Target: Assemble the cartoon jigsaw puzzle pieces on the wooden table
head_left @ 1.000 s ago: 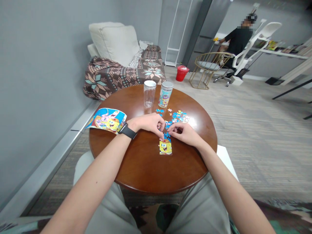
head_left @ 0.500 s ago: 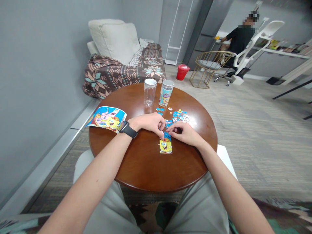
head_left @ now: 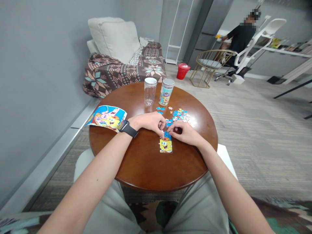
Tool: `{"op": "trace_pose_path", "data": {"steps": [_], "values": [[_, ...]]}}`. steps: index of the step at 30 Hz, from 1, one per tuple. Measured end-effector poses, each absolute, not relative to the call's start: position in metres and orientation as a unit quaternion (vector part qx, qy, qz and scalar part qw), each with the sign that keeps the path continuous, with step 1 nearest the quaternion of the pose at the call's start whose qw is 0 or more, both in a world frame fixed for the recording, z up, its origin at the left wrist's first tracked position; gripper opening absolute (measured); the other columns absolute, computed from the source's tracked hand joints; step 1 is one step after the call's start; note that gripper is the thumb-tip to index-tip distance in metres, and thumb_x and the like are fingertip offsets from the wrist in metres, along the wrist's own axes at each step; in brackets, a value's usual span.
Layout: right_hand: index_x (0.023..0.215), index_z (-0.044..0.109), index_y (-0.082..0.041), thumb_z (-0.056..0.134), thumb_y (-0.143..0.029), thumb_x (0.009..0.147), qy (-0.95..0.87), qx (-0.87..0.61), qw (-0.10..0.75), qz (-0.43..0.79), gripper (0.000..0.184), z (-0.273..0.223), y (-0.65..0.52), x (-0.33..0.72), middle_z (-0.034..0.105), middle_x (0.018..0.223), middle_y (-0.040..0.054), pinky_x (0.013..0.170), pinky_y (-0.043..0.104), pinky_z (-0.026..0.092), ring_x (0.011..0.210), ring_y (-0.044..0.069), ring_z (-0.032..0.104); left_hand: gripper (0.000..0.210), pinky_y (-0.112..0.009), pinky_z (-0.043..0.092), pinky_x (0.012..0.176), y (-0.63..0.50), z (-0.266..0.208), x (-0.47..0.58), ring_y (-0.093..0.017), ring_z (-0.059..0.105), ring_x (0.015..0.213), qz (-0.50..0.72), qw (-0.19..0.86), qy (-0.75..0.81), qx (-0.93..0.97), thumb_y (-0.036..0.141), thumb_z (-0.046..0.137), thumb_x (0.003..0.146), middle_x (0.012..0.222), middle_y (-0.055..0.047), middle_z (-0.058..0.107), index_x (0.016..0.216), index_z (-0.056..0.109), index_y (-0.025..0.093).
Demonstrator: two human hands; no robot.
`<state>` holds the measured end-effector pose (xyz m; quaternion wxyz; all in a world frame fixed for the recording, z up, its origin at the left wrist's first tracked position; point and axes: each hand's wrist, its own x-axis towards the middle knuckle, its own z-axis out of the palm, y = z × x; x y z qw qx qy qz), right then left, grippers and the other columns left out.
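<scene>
A small, partly joined jigsaw puzzle (head_left: pixel 166 146) with a yellow cartoon face and blue top lies on the round wooden table (head_left: pixel 151 172). My left hand (head_left: pixel 153 123), a black watch on its wrist, is curled with thumb and fingertips at the puzzle's upper left edge. From the other side, my right hand (head_left: pixel 184 132) pinches at the blue top edge; the piece there is mostly hidden by the fingers. Just beyond both hands lie loose puzzle pieces (head_left: pixel 180 115), mostly blue, some pale side up. To the left rests a curled picture sheet (head_left: pixel 107 117) of cartoon figures.
A clear jar (head_left: pixel 149 92) and a cartoon-printed jar (head_left: pixel 166 93) stand at the table's far side. Behind are a blanket-covered sofa (head_left: pixel 122 74), a red bin (head_left: pixel 182 71) and a gold-framed chair (head_left: pixel 209 63). Another person (head_left: pixel 240 37) sits at a counter back right.
Both hands stay at the puzzle's top edge with almost no movement. The whole view has shifted very slightly.
</scene>
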<state>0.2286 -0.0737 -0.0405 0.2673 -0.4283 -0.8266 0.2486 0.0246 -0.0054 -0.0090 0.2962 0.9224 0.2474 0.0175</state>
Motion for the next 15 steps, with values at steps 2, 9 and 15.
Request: {"op": "trace_pose_path", "data": {"steps": [2,9,15], "values": [[0.079,0.068,-0.018,0.059,-0.018,0.078,-0.828,-0.427,0.266,0.247,0.009,-0.0402,-0.074,0.2283,0.064,0.073,0.0016,0.062,0.025,0.041,0.065,0.012,0.051,0.031,-0.023,0.028,0.054,-0.0052,-0.0093,0.0244,-0.01,0.048,0.059,0.019,0.296,0.244,0.923,0.046,0.07,0.061,0.064,0.003,0.057,0.07,0.065,0.017],[0.078,0.065,-0.018,0.06,-0.021,0.079,-0.833,-0.421,0.266,0.242,0.006,-0.04,-0.0743,0.2265,0.062,0.073,0.0016,0.063,0.026,0.041,0.066,0.013,0.051,0.033,-0.023,0.027,0.053,-0.0054,-0.0091,0.0245,-0.009,0.046,0.056,0.021,0.293,0.247,0.923,0.047,0.071,0.06,0.061,0.003,0.055,0.068,0.063,0.016],[0.075,0.064,-0.018,0.061,-0.021,0.079,-0.838,-0.417,0.265,0.231,0.006,-0.0399,-0.0744,0.2256,0.059,0.07,0.0011,0.063,0.027,0.04,0.066,0.013,0.051,0.033,-0.024,0.025,0.051,-0.0092,-0.004,0.025,-0.008,0.043,0.054,0.017,0.293,0.256,0.921,0.047,0.071,0.06,0.058,0.004,0.05,0.064,0.06,0.016]]}}
